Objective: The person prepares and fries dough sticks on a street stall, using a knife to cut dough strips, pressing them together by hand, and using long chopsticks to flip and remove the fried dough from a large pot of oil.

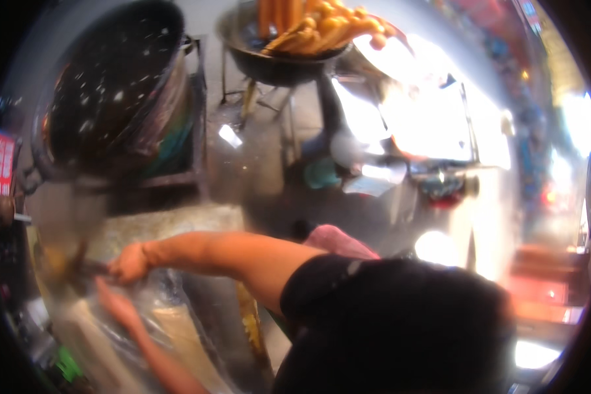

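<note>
The right hand [130, 262] reached across the body toward the lower left, its fingers curled closed around what looked like a dark pair of tongs [79, 266], though motion blur made the tool hard to read. Just below it the left hand [115, 305] lay flatter, its fingers spread loosely against a clear plastic bag [157, 295]; whether they pinched the film or only steadied it could not be told. The bag sat on the shiny metal counter [223, 177], and pale, long shapes showed through or beside it, too smeared to name. Judging from this, the bagging seemed to be under way rather than finished: the bag was open and in hand, and nothing showed it tied or set aside. Farther out, a large dark wok [111, 79] stood at the upper left with pale specks across its surface. Well apart from the hands, at the top, a smaller dark pan [276, 62] held a heap of golden fried dough sticks [322, 26]. A pink cloth [338, 240] lay near the person's dark sleeve.
</note>
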`<state>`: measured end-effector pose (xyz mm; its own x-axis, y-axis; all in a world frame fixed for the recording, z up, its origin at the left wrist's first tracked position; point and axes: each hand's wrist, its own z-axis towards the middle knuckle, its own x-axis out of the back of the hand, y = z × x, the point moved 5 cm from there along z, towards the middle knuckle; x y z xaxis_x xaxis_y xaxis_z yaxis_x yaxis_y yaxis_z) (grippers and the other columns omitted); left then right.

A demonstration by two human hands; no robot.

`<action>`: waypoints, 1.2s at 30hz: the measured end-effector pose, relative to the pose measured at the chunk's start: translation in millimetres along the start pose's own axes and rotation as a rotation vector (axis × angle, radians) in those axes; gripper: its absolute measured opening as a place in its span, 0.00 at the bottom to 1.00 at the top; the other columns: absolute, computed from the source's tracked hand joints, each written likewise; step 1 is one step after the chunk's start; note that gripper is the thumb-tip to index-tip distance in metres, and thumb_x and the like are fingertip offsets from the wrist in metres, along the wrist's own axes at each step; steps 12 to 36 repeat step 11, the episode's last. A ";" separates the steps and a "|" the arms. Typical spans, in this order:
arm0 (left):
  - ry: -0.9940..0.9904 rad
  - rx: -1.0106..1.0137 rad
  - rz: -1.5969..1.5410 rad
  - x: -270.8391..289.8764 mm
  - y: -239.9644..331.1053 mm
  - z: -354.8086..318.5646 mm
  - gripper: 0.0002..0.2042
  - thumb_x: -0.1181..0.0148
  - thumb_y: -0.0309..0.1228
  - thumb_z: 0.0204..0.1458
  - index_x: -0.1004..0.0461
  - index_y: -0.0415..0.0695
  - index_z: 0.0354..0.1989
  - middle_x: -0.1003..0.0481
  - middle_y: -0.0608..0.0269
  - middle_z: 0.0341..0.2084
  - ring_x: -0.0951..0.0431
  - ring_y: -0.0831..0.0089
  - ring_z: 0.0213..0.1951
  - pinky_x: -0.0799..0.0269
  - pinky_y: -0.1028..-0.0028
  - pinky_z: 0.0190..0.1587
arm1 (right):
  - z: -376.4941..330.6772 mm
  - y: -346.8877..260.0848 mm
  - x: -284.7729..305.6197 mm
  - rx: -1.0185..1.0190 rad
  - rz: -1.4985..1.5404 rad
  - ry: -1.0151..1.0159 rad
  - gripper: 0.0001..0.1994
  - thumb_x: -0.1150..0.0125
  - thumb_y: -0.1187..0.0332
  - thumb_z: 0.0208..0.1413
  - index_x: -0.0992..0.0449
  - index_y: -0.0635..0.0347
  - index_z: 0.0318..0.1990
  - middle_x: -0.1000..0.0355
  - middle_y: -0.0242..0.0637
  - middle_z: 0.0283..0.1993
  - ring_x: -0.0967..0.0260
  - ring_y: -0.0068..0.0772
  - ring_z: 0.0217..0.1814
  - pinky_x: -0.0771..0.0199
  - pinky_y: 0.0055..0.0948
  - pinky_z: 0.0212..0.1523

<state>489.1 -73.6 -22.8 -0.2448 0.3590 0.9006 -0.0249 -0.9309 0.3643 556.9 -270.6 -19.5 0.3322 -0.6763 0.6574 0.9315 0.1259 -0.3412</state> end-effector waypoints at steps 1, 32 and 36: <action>-0.002 -0.059 0.105 -3.7 4.2 -2.8 0.28 0.47 0.20 0.57 0.36 0.33 0.69 0.30 0.38 0.63 0.32 0.47 0.67 0.38 0.57 0.70 | -6.4 -7.0 5.4 -0.139 -0.016 -0.087 0.17 0.37 0.60 0.55 0.21 0.59 0.49 0.23 0.45 0.44 0.24 0.52 0.48 0.21 0.48 0.43; 0.097 -0.124 -0.262 -47.3 284.2 -30.6 0.25 0.39 0.22 0.53 0.29 0.38 0.63 0.30 0.43 0.62 0.26 0.51 0.59 0.29 0.59 0.60 | -356.1 -290.1 320.2 -1.108 0.120 0.387 0.15 0.44 0.72 0.63 0.22 0.54 0.55 0.20 0.44 0.42 0.22 0.44 0.42 0.22 0.41 0.42; 0.097 -0.124 -0.262 -47.3 284.2 -30.6 0.25 0.39 0.22 0.53 0.29 0.38 0.63 0.30 0.43 0.62 0.26 0.51 0.59 0.29 0.59 0.60 | -356.1 -290.1 320.2 -1.108 0.120 0.387 0.15 0.44 0.72 0.63 0.22 0.54 0.55 0.20 0.44 0.42 0.22 0.44 0.42 0.22 0.41 0.42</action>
